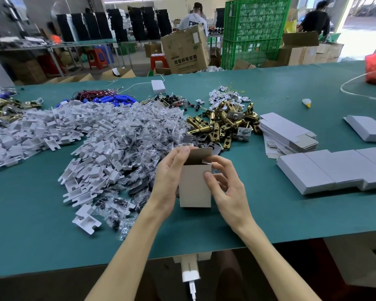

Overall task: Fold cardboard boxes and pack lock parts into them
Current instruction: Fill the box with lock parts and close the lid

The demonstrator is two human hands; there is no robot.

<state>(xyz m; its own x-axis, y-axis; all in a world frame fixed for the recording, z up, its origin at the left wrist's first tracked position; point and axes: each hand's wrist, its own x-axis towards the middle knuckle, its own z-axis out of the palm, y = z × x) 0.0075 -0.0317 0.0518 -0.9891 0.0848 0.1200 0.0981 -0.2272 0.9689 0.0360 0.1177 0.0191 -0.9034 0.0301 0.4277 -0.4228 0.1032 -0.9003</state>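
head view: small cardboard box (195,187) held upright over the table (269,213), in front of the parts piles, open end and raised flap up, probably for loading from above. left hand (169,177) wrapped round its left side, thumb at the flap. right hand (228,187) pinching the right edge, thumb pressed on the front face. brass latches (221,124) heaped just behind, within easy reach.

head | looks forward and down | near, above left hand (166,178) and right hand (228,193) | green table (280,216) below
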